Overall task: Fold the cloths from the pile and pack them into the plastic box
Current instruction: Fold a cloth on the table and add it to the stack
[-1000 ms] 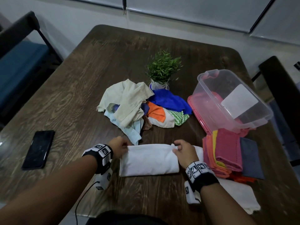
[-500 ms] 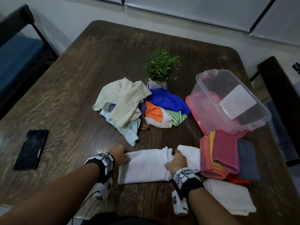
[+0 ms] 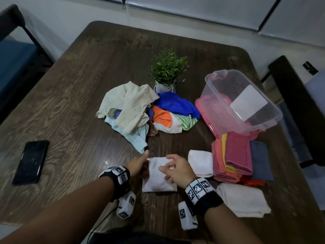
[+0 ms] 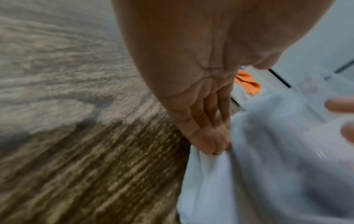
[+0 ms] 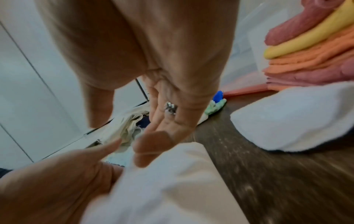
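A white cloth (image 3: 158, 180) lies folded into a small rectangle at the table's near edge. My left hand (image 3: 142, 162) is at its left side, fingers (image 4: 207, 144) straight and together, tips touching the cloth's edge (image 4: 268, 166), thumb raised. My right hand (image 3: 169, 167) hovers on top with fingers spread and relaxed; one fingertip (image 5: 151, 150) touches the cloth (image 5: 172, 189). The unfolded pile (image 3: 139, 110) of cream, blue, orange and green cloths lies behind. The clear plastic box (image 3: 263, 118) sits tilted on its pink lid at the right.
Right of my hands are another folded white cloth (image 3: 200, 162), a stack of pink, yellow and orange folded cloths (image 3: 233, 155), a grey cloth (image 3: 260, 161) and a white cloth (image 3: 242, 199). A potted plant (image 3: 167, 71) stands behind the pile. A black phone (image 3: 30, 162) lies left.
The long white strip has been folded in half into a small rectangle. My right hand has let go of its end and now rests open over it; my left hand shifted right.
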`<action>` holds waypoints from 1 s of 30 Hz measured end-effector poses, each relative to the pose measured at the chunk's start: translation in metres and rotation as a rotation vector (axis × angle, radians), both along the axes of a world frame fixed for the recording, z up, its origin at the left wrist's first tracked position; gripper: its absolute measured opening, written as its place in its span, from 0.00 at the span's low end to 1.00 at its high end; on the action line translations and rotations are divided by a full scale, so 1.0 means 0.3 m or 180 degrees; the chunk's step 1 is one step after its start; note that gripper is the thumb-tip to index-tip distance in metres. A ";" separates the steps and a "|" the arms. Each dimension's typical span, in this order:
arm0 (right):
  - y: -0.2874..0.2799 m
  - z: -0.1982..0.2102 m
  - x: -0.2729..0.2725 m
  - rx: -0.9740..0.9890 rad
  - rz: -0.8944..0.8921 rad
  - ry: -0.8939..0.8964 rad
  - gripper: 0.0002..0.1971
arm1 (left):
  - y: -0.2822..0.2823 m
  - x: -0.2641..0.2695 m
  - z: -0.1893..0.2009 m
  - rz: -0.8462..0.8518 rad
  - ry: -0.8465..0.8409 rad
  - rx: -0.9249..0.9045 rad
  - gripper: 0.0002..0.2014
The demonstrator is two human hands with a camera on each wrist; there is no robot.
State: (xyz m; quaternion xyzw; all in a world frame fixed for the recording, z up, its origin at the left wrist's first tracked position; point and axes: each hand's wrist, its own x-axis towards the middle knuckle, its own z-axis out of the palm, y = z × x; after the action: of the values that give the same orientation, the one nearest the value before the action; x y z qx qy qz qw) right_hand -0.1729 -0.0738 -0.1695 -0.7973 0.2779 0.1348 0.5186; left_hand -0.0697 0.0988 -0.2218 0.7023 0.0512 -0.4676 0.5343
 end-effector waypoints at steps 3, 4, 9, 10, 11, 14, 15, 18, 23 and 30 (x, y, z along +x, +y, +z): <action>-0.020 -0.049 -0.029 -0.0746 -0.0114 0.0281 0.16 | 0.007 0.000 0.006 -0.0625 -0.0727 0.0525 0.21; -0.033 -0.062 -0.045 -0.1143 -0.0013 0.0503 0.18 | 0.005 -0.003 0.002 -0.0939 -0.1137 0.0844 0.16; -0.019 -0.122 -0.089 -0.1201 0.0113 0.0938 0.30 | -0.013 -0.014 0.007 -0.1052 -0.1801 0.1476 0.10; -0.006 -0.125 -0.087 -0.1067 0.0126 0.0951 0.31 | -0.016 -0.015 0.008 -0.1041 -0.1904 0.1560 0.09; 0.007 -0.131 -0.083 -0.0929 0.0115 0.0915 0.31 | -0.021 -0.018 0.007 -0.0997 -0.1977 0.1654 0.09; 0.037 -0.135 -0.070 -0.0740 0.0121 0.0835 0.27 | -0.030 -0.017 -0.003 -0.1034 -0.1959 0.1901 0.10; 0.042 -0.133 -0.066 -0.0693 0.0131 0.0774 0.24 | -0.029 -0.013 -0.007 -0.1100 -0.1944 0.1974 0.11; 0.019 -0.095 -0.063 -0.0541 0.0009 0.0356 0.09 | -0.028 -0.004 0.006 -0.1310 -0.2347 0.1616 0.29; -0.091 -0.002 -0.101 0.0021 -0.0229 -0.0223 0.07 | -0.078 0.028 0.070 -0.1690 -0.1340 -0.0099 0.53; -0.183 0.027 -0.191 0.1390 -0.2056 -0.0561 0.10 | -0.295 -0.015 0.053 -0.0398 -0.0008 -0.0946 0.37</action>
State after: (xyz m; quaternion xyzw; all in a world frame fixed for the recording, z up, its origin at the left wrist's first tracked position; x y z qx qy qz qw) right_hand -0.2302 -0.1288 -0.1615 -0.5484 0.4336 -0.0482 0.7134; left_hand -0.0742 0.0104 -0.2060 0.6180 -0.0631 -0.5015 0.6022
